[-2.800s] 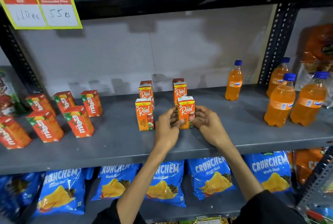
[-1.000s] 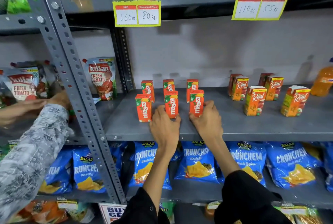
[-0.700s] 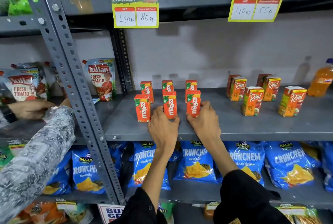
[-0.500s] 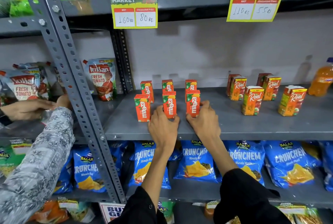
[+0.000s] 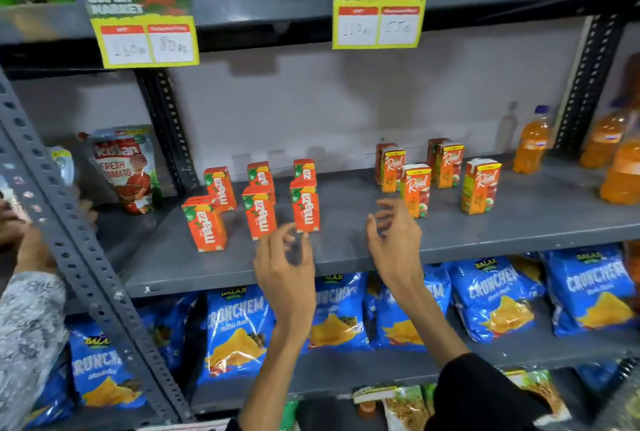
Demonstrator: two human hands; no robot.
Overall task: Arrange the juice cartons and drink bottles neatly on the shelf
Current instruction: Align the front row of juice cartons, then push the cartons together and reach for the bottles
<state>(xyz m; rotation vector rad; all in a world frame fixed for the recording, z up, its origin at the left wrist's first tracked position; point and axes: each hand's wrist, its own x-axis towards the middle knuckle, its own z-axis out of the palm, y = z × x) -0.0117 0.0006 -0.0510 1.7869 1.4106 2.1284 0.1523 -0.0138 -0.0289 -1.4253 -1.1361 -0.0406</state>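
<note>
A person's two bare hands hovered empty before the grey shelf (image 5: 346, 257), fingers loosely spread and clamped on nothing. Farthest to the left of the hands stood the Maaza cartons (image 5: 259, 212), six small red-orange boxes in two rows of three, all upright with their long axes vertical; the front-left carton (image 5: 205, 225) sat forward of its row and slightly askew. The left hand (image 5: 285, 261) hung just in front of and below the front-right Maaza carton (image 5: 304, 206), near it but apparently not touching, which made it the nearer hand for any further squaring of that group. The right hand (image 5: 394, 240) was raised well apart from the left, its fingertips just short of the nearest Real carton (image 5: 415, 190), though contact could not be judged through the motion blur. Beyond and to the right of that hand stood the other Real cartons (image 5: 480, 186), orange with yellow tops, upright in two loose rows. Farthest right, well apart from both hands, orange drink bottles (image 5: 531, 143) with blue caps stood upright, seemingly the group still to be arranged.
</note>
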